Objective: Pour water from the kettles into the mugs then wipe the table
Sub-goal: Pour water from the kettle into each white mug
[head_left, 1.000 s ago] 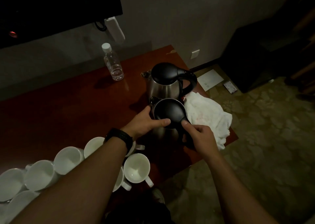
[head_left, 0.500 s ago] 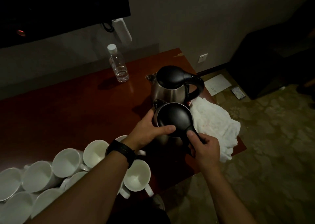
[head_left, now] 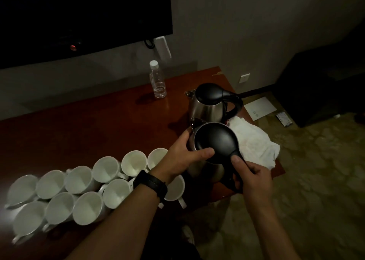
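We see the left hand (head_left: 183, 153) reaching in from lower left, a black band (head_left: 151, 184) on its wrist. Its fingers wrap the near kettle (head_left: 215, 143) and its thumb lies along the lid's front edge. The right hand (head_left: 254, 178) is curled round that kettle's black handle, thumb pressed on top where handle meets lid. This kettle is at the table's (head_left: 88, 125) right end, just before the second kettle (head_left: 211, 105) and beside a crumpled white cloth (head_left: 256, 143); we cannot tell whether it rests on the wood. We can read no writing anywhere. Both kettles have brushed steel bodies and matte black domed lids. The white glossy mugs (head_left: 87, 210) crowd in two rows at left. A clear plastic bottle (head_left: 158, 80) stands upright behind them.
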Demonstrator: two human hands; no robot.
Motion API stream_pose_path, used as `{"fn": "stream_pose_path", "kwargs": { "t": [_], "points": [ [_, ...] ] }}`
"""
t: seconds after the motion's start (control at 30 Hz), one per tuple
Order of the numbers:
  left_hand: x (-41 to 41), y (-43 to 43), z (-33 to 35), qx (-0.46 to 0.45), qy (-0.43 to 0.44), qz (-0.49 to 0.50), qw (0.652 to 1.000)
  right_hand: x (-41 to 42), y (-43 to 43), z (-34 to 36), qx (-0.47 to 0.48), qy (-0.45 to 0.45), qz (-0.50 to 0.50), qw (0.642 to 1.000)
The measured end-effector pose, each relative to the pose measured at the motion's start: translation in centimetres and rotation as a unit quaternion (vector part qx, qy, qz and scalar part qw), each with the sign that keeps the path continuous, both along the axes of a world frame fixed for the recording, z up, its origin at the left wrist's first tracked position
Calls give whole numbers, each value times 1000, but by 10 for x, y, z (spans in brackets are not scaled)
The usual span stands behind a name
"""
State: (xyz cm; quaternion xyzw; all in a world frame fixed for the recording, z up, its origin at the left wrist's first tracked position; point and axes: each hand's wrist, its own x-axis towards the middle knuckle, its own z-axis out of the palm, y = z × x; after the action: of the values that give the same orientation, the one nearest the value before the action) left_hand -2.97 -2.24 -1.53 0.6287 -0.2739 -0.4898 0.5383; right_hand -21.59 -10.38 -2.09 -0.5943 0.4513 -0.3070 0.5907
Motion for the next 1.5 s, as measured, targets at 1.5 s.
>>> {"fn": "stream_pose_path", "kwargs": {
  "t": [1.5],
  "points": [
    [-115, 126, -33, 45, 70, 100, 992, -88, 67, 14, 56, 220, 81, 971]
  ]
}}
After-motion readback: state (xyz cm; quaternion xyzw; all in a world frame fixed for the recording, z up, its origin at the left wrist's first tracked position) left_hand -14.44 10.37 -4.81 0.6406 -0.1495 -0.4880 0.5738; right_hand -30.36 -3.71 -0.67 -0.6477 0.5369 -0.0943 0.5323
